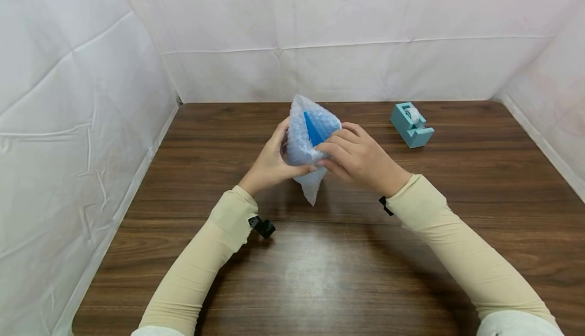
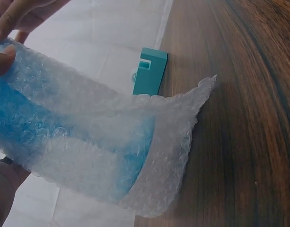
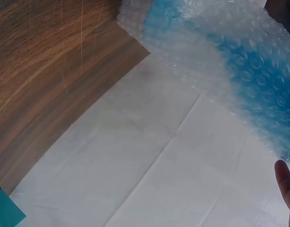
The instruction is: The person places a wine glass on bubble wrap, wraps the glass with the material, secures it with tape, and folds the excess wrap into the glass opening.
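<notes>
A sheet of bubble wrap [image 1: 299, 135] is wrapped around a blue object [image 1: 313, 130], held up over the table. The blue shows through the wrap's opening in the head view and through the plastic in both wrist views; its exact kind is hidden. My left hand [image 1: 270, 166] grips the bundle from the left, thumb across the near side and fingers behind it. With its thumb and fingers, my right hand [image 1: 354, 152] pinches the wrap's edge at the right of the opening. One pointed corner of the wrap [image 2: 201, 94] hangs free at the lower end.
On the right back part of the dark wooden table [image 1: 480, 183] stands a teal tape dispenser [image 1: 408, 127] with a tape roll. White cloth walls [image 1: 283, 67] border the table at the back and both sides.
</notes>
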The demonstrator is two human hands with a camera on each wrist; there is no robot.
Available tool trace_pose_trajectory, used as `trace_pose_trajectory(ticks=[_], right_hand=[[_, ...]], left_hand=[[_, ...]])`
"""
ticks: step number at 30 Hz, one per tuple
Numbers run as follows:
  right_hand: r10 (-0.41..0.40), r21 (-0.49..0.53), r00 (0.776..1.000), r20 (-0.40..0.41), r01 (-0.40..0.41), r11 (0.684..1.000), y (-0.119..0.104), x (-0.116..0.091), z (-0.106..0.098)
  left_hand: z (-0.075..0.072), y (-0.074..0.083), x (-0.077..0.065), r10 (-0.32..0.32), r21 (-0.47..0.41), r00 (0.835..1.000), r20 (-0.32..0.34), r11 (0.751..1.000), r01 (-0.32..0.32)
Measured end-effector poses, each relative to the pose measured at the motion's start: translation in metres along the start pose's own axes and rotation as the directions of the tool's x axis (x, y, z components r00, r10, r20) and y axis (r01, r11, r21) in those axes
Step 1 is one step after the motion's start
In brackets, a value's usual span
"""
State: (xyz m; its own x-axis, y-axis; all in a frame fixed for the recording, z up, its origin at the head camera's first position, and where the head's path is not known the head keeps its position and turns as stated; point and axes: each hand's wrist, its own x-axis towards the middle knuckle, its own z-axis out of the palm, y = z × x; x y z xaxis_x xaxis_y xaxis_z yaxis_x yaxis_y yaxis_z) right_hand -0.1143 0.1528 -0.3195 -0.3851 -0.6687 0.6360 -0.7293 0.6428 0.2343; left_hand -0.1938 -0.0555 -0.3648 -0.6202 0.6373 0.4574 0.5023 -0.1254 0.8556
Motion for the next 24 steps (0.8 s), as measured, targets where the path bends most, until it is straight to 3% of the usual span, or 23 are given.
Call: trace_pose_trajectory(ticks=[5, 14, 17, 24], right_hand=[[-0.013, 0.009, 1.000, -0.018, 0.013, 1.000, -0.001, 0.000, 0.001], [-0.003, 0.008, 0.986, -0.168, 0.004, 1.000, 0.002, -0.004, -0.001], [0.027, 0.009, 0.989, -0.143, -0.026, 1.000, 0.010, -0.007, -0.003], [0.025, 0.065, 1.000, 0.012, -0.026, 0.998, 0.023, -0.011, -0.003]], left_hand=[[0.000, -0.001, -0.001, 0.017, -0.003, 1.000, 0.012, 1.000, -0.017], [0.000, -0.001, -0.002, 0.055, -0.002, 0.998, 0.015, 0.998, -0.055], [-0.001, -0.001, -0.001, 0.056, -0.018, 0.998, 0.012, 0.998, -0.056], [-0.002, -0.001, -0.003, 0.047, -0.029, 0.999, 0.013, 0.999, -0.046]])
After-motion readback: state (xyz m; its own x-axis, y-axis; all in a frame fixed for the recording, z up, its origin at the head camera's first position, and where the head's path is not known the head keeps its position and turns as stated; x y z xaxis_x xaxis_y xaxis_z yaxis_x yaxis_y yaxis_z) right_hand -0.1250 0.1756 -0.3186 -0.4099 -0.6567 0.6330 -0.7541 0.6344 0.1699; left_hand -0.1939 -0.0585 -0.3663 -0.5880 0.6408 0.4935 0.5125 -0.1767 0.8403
